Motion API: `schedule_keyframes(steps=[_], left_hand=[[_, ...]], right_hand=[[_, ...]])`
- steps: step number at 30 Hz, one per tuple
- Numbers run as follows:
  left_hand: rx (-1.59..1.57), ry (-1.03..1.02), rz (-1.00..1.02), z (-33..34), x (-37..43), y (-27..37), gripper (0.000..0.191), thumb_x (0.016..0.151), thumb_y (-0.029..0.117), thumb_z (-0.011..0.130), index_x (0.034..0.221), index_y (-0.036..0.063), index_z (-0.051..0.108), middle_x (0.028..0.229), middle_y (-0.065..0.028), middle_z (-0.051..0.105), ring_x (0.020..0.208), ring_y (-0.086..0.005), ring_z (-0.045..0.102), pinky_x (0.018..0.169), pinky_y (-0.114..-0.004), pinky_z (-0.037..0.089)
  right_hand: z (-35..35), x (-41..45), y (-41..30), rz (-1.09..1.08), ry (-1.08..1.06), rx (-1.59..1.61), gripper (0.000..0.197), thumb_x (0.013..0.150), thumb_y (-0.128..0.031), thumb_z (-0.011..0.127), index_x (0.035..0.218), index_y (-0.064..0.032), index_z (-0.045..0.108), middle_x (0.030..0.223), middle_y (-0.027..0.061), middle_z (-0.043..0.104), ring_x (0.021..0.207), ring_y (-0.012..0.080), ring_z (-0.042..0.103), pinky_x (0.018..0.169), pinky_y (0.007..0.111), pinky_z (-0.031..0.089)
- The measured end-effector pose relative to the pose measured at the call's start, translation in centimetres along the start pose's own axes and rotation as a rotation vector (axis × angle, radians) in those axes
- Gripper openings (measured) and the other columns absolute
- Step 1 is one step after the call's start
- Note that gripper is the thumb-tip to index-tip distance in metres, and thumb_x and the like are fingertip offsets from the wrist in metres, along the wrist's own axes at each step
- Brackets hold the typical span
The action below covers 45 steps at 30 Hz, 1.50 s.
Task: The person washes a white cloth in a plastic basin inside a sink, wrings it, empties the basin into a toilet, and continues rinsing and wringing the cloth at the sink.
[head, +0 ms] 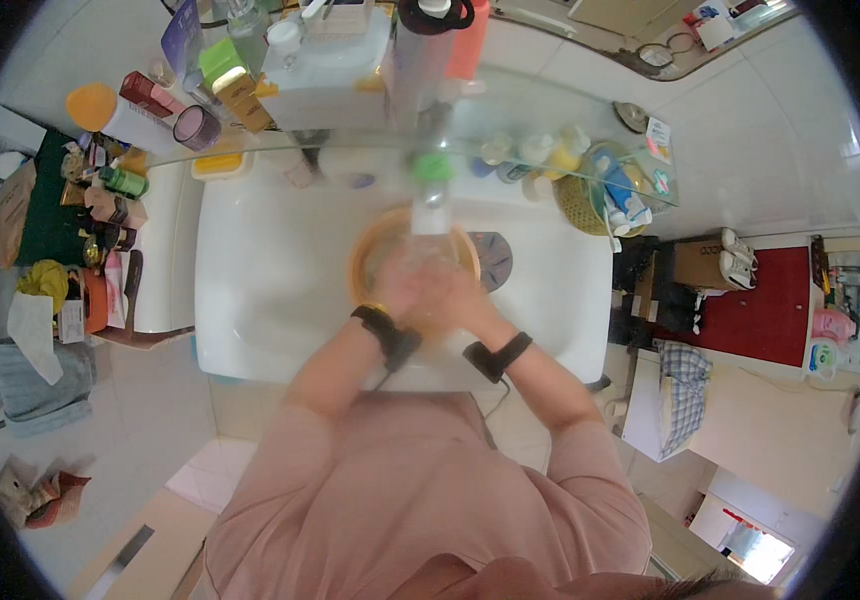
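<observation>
My left hand point(402, 287) and my right hand point(457, 291) are close together over an orange-toned round basin point(357, 262). Blur hides their fingers, and I cannot tell whether anything is between them. The basin stands in a white sink point(272, 255), below the spout of a faucet point(430, 217) with a green patch point(432, 166) above it. A blurred, pale area lies between the spout and my hands; whether water is running is unclear. To the right of the basin sits a dark, round, segmented piece point(491, 261). Both my wrists wear black bands.
A glass shelf point(535, 112) crosses above the sink's back, carrying bottles, small boxes and a grey tumbler point(422, 60). A woven basket point(578, 201) with tubes stands at the back right. A yellow soap dish point(218, 165) is at the back left. Toiletries crowd the white surface point(171, 255) leftward.
</observation>
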State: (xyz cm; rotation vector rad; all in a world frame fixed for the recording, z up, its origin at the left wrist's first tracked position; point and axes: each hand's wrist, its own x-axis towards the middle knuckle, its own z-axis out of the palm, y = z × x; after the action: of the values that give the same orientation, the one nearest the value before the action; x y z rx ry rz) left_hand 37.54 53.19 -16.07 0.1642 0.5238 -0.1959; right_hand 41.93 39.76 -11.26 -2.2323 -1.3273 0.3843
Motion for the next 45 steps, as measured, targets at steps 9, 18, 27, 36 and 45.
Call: schedule_keyframes(steps=[9, 18, 27, 36, 45], left_hand=[[-0.003, 0.029, 0.255, 0.5, 1.1, -1.5, 0.031, 0.084, 0.023, 0.053, 0.109, 0.0054, 0.05, 0.104, -0.0116, 0.055, 0.098, -0.024, 0.054, 0.085, -0.038, 0.046], [0.121, 0.133, 0.221, -0.1, 0.8, -1.5, 0.03, 0.089, 0.025, 0.037, 0.109, 0.005, 0.049, 0.104, -0.0086, 0.055, 0.096, -0.0213, 0.055, 0.084, -0.035, 0.046], [-0.006, -0.072, 0.105, 0.7, 1.1, -1.2, 0.034, 0.09, 0.029, 0.043, 0.114, 0.0056, 0.049, 0.106, -0.0099, 0.057, 0.093, -0.022, 0.057, 0.081, -0.035, 0.048], [0.417, 0.11, 0.264, 2.4, -0.3, -1.6, 0.022, 0.086, 0.024, 0.054, 0.1, 0.0066, 0.057, 0.089, -0.0042, 0.059, 0.081, -0.0147, 0.058, 0.07, -0.028, 0.048], [1.646, -0.109, 0.93, -2.4, -5.6, -0.7, 0.03, 0.075, 0.014, 0.061, 0.104, 0.0062, 0.052, 0.093, -0.0032, 0.055, 0.093, -0.0143, 0.051, 0.082, -0.028, 0.04]], right_hand=[[6.4, 0.1, 8.7, 0.51, 0.372, 0.928, 0.033, 0.088, -0.023, 0.05, 0.118, -0.0093, 0.05, 0.11, 0.0015, 0.055, 0.097, 0.0127, 0.052, 0.077, 0.028, 0.045], [2.3, 1.7, 2.0, 0.505, 0.232, 1.202, 0.039, 0.081, -0.004, 0.052, 0.12, -0.0041, 0.047, 0.117, 0.0094, 0.051, 0.102, 0.0175, 0.051, 0.084, 0.032, 0.044], [-3.5, 1.5, -0.2, 0.164, 0.321, 0.277, 0.031, 0.084, -0.012, 0.054, 0.114, -0.0046, 0.051, 0.101, 0.007, 0.058, 0.089, 0.0159, 0.056, 0.077, 0.028, 0.045], [-10.4, 8.7, -0.6, 0.32, 0.394, 1.593, 0.028, 0.09, -0.02, 0.042, 0.102, 0.0029, 0.052, 0.093, 0.0105, 0.061, 0.074, 0.0164, 0.056, 0.068, 0.029, 0.046], [-8.3, 10.0, 3.2, 0.206, 0.334, 1.71, 0.026, 0.089, -0.015, 0.044, 0.101, 0.0052, 0.053, 0.09, 0.0122, 0.061, 0.074, 0.0162, 0.057, 0.065, 0.026, 0.047]])
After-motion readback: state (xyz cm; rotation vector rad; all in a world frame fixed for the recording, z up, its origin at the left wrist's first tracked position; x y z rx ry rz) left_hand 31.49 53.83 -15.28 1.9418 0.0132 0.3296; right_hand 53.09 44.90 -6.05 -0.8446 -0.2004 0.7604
